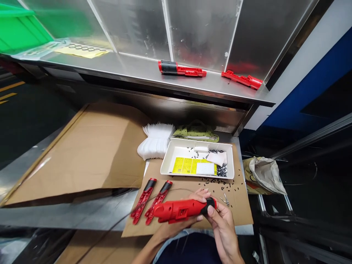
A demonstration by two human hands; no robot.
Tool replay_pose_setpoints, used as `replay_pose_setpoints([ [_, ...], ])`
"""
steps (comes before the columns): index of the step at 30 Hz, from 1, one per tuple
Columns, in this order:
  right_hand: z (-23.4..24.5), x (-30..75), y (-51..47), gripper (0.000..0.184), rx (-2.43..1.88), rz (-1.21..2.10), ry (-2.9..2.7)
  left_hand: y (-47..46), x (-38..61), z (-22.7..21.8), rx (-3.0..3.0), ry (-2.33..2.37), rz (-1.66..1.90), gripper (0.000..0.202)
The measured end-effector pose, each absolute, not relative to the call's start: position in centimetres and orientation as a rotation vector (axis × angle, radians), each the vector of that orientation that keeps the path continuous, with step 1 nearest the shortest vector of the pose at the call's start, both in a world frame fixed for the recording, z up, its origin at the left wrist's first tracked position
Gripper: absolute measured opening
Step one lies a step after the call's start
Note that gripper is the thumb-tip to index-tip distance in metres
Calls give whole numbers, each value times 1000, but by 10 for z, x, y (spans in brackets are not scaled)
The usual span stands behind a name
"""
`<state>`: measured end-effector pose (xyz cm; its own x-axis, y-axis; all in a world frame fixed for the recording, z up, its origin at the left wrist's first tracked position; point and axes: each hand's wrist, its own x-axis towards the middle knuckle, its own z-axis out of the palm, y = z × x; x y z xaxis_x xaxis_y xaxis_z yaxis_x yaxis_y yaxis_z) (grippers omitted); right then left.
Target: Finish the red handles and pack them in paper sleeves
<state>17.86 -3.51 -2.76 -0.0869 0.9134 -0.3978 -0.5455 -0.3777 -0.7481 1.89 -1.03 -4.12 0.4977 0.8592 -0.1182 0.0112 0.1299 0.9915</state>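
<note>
Above the cardboard-covered bench I hold a red plastic tool housing with a black collar at its right end. My left hand wraps it from below, with fingertips showing over its top side; the palm is hidden behind it. The thumb and fingers of my right hand are closed around the black collar. To the left, two red half shells with black ends, one shell and a second shell, lie side by side on the cardboard. Small metal tweezers or pliers lie near my right hand.
A white tray holds small black pieces, white pads and yellow labels; more black pieces are scattered before it. Behind stand stacked white foam sheets and a green pouch. Red parts lie on the metal shelf. A cable crosses at left.
</note>
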Motion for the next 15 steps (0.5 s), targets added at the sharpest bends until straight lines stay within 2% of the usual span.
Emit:
replay_pose_setpoints([
  [5, -32, 175, -41, 42, -986, 1719, -307, -10, 22, -40, 1317, 865, 755, 36],
  [9, -36, 172, -43, 18, -753, 1868, -57, -13, 19, -47, 1181, 836, 808, 33],
  [12, -35, 174, -43, 15, -653, 1965, 1, -13, 16, -54, 1045, 826, 843, 47],
  [15, -36, 183, -43, 30, -761, 1927, -258, -10, 12, -61, 842, 770, 938, 73],
])
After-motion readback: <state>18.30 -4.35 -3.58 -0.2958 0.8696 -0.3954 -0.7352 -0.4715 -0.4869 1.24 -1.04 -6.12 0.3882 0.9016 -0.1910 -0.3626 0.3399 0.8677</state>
